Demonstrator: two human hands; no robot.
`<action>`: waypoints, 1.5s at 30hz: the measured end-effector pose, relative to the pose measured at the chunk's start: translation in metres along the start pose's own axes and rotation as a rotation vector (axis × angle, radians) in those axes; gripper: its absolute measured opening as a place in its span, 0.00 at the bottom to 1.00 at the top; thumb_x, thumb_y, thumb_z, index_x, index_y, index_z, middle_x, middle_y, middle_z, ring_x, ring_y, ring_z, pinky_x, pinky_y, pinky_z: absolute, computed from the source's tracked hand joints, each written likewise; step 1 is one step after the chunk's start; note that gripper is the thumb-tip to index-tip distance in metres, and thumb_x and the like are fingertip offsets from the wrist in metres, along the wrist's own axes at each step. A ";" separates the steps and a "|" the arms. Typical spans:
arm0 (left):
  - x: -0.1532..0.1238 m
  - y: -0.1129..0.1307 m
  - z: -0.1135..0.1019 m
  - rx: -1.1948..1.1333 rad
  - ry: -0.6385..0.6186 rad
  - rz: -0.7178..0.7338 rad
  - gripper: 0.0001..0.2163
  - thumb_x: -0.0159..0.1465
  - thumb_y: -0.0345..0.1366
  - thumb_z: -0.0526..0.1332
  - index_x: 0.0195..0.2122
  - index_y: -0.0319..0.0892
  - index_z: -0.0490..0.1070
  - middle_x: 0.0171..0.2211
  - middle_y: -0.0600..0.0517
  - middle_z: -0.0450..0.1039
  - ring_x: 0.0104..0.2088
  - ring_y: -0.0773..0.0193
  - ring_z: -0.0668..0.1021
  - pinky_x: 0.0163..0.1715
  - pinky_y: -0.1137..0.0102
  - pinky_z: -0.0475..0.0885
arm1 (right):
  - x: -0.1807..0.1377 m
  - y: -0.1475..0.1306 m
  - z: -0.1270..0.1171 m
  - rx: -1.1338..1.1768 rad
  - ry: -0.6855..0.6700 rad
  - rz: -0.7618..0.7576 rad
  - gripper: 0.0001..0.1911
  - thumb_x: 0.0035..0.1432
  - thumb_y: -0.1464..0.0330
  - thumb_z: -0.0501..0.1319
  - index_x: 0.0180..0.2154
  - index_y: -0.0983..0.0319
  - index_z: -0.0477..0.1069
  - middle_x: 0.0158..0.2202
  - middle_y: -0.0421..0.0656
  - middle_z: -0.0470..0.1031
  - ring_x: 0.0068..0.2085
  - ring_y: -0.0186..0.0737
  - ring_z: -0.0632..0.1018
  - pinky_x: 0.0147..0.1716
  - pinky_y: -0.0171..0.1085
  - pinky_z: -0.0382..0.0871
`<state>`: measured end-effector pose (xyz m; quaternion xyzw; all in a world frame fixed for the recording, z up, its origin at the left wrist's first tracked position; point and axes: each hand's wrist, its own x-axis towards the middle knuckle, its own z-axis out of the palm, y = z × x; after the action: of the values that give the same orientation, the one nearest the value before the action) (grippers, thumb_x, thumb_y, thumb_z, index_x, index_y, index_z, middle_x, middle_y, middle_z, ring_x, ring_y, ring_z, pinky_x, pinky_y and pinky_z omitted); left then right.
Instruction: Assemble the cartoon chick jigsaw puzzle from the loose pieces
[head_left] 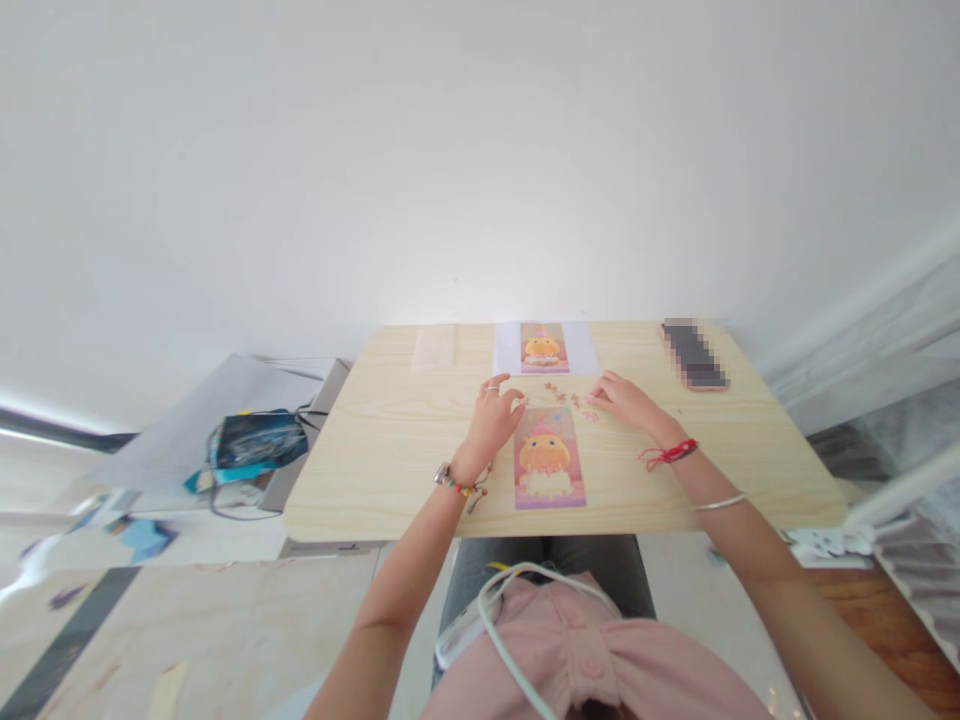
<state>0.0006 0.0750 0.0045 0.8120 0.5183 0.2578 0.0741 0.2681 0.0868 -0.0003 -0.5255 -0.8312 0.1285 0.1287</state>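
Observation:
A jigsaw puzzle (547, 455) with a yellow cartoon figure on pink and purple lies on the table in front of me, mostly assembled, with a pale patch low in its picture. Small loose puzzle pieces (574, 400) are scattered just beyond its top edge. At the puzzle's upper left, my left hand (493, 415) is open, its fingers bent and the thumb apart from the index finger. My right hand (628, 402) has its fingertips closed together at the right end of the loose pieces; what is between them is too small to make out.
A matching picture (545, 348) lies on a white sheet (507, 347) against the wall. Left of it is a clear flat sheet or bag (434, 348). A phone (696, 355) lies at the table's back right. Beside the table's left edge sits a dark blue bag (259, 440).

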 end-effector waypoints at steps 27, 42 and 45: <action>-0.003 0.050 -0.017 -0.756 -0.123 -0.147 0.05 0.58 0.35 0.58 0.30 0.41 0.72 0.49 0.46 0.65 0.49 0.59 0.68 0.40 0.68 0.70 | -0.025 -0.096 -0.015 -0.222 0.481 -0.225 0.10 0.60 0.66 0.51 0.36 0.64 0.66 0.34 0.46 0.69 0.38 0.40 0.71 0.37 0.39 0.60; -0.001 0.037 -0.032 -0.566 -0.320 0.101 0.05 0.59 0.30 0.55 0.29 0.39 0.70 0.46 0.43 0.64 0.49 0.59 0.68 0.44 0.64 0.67 | -0.030 -0.088 -0.025 0.030 0.314 -0.332 0.10 0.59 0.68 0.52 0.38 0.59 0.70 0.37 0.44 0.68 0.38 0.38 0.70 0.37 0.38 0.65; 0.000 0.036 -0.035 -0.525 -0.313 0.142 0.05 0.58 0.30 0.55 0.29 0.39 0.70 0.46 0.43 0.65 0.48 0.59 0.68 0.45 0.63 0.66 | -0.031 -0.091 -0.023 -0.012 0.353 -0.384 0.10 0.59 0.68 0.52 0.32 0.61 0.71 0.34 0.45 0.69 0.37 0.38 0.70 0.37 0.38 0.65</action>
<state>0.0119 0.0536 0.0485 0.8291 0.3584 0.2591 0.3420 0.2128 0.0228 0.0502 -0.3729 -0.8812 0.0030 0.2905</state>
